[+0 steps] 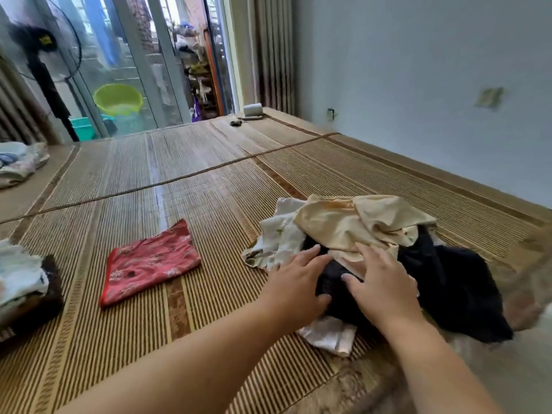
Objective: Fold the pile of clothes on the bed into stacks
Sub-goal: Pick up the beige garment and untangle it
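1. On the bed's mat [209, 189], a folded red garment [150, 262] lies alone; a small stack [21, 282] sits at the left edge.
2. Unfolded pile [373, 255] remains, right of centre.
3. Left hand [295, 282] and right hand [383, 286] rest spread flat on it, gripping nothing.

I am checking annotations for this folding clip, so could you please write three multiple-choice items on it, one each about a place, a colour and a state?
1. Where does the flat red floral cloth lie?
A. Left of the jumbled clothes pile
B. On top of the pile
C. On the floor

2. What colour is the garment topmost on the jumbled clothes pile?
A. Blue
B. Beige
C. Green

3. What are the two bare hands doing?
A. Resting open on the pile
B. Lifting the red cloth
C. Hanging off the bed

Key: 1 A, it lies alone on the woven bamboo mat. 2 B, the beige garment is uppermost. 3 A, the left hand and right hand lie flat there.
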The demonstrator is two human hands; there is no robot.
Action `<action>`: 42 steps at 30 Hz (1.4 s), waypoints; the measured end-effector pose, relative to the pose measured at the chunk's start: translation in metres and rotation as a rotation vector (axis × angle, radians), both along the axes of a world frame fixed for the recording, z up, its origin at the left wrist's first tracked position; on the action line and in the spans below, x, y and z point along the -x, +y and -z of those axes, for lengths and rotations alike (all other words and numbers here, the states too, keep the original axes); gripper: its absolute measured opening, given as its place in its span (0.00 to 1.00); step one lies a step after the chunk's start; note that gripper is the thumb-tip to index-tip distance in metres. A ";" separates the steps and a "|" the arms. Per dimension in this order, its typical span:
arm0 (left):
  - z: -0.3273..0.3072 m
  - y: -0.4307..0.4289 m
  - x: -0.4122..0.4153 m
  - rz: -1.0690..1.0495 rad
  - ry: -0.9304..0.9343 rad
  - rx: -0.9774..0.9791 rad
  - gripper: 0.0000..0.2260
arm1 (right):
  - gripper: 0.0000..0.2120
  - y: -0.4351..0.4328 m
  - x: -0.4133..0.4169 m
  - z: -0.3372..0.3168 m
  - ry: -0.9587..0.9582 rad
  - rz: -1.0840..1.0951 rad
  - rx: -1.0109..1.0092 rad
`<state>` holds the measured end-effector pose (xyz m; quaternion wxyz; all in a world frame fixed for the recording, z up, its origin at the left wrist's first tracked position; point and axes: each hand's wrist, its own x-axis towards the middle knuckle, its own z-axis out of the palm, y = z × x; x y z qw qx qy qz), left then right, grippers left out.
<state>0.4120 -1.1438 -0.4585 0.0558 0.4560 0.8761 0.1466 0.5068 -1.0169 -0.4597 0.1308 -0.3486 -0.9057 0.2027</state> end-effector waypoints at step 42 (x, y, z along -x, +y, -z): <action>-0.250 -0.308 0.011 -0.484 -0.199 -0.707 0.06 | 0.09 -0.179 0.044 -0.241 0.743 -0.632 0.182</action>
